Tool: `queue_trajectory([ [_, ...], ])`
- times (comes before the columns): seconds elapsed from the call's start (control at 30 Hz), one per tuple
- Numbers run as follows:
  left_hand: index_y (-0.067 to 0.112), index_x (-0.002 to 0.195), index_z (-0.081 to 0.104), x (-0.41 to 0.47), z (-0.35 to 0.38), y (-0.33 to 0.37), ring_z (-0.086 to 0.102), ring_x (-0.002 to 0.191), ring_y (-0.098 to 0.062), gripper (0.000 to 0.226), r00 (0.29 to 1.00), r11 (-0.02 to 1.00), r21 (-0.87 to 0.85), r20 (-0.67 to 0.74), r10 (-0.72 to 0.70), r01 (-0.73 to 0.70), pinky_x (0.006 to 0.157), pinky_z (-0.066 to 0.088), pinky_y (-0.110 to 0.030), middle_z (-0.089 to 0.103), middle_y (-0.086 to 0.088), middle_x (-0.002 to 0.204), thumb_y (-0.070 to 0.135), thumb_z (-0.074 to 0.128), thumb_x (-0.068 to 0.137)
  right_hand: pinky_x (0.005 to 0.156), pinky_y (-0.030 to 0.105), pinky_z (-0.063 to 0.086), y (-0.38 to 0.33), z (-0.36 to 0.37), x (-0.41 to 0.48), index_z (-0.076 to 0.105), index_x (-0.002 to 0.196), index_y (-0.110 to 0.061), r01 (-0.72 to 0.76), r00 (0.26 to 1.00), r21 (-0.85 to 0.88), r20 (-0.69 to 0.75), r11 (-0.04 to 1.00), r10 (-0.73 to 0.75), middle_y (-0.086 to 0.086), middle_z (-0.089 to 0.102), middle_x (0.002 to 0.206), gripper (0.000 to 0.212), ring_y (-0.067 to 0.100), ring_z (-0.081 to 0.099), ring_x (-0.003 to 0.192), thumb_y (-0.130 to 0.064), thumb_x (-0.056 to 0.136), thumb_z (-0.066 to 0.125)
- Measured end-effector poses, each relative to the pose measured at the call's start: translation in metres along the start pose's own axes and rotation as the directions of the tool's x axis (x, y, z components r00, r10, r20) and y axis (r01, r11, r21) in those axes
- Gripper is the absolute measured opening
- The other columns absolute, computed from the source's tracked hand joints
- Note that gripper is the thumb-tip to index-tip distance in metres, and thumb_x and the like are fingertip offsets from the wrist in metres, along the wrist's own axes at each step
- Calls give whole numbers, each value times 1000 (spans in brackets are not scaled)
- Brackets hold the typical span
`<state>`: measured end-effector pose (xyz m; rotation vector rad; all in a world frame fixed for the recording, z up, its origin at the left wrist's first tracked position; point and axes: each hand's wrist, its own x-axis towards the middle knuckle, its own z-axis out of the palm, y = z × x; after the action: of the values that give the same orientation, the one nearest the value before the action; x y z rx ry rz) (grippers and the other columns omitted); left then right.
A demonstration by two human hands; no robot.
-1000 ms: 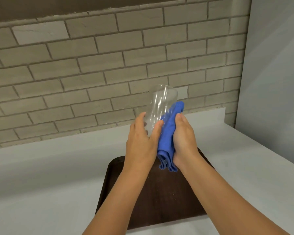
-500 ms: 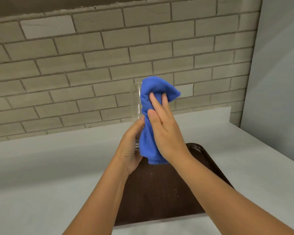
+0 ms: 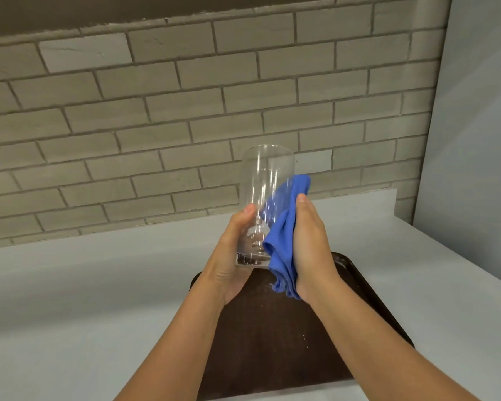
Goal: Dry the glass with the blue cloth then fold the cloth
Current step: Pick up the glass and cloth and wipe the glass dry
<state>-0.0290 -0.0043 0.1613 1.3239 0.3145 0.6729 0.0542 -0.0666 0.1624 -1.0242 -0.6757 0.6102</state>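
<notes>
The left hand [image 3: 232,261] gripped the glass [image 3: 268,180] low down, palm under and around its base and thumb lying up the near side. That left most of the wall bare above the hand for wiping. The glass stood roughly upright in that grip, lifted off any surface, with its thick bottom by the heel of the left hand.

The right hand [image 3: 310,247] held the cloth [image 3: 284,227] bunched in its palm, thumb on top, and pressed it against the side of the glass that faced it. Its other fingers were hidden behind the cloth, so how far they curled could not be seen. The cloth sat between the right palm and the glass, partly showing blue through the clear wall, and its loose end hung below the right hand.

Holding the glass from one side and pushing from the other probably let the left hand brace against the pressure of the rubbing.

Both hands worked above the far end of the tray [image 3: 272,342], which lay on the counter [image 3: 70,299] under the forearms, likely so drips or a slip would land there. Drying looked to be in progress. The inside seemed untouched at this point, and the cloth was crumpled, so folding was not yet begun.
</notes>
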Motion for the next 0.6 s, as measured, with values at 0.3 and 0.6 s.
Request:
queue_trajectory([
  [0.3,33,137,22,10,6,1,64,65,5,66,951,876,476,-227,211,-81,53,46,-12,61,16,84,54,50,81,86,19,49,-9,0,2,31,135,-35,232,973,-234,59,944,-225,-10,56,115,40,4,58,101,-33,95,30],
  [0.6,25,105,65,13,-15,-2,70,81,-5,40,986,1000,-17,-166,4,-7,69,54,-24,70,1,96,54,52,80,116,21,15,13,4,-27,13,126,-56,471,867,-358,354,806,-350,-21,6,153,46,-10,7,137,-26,96,30],
])
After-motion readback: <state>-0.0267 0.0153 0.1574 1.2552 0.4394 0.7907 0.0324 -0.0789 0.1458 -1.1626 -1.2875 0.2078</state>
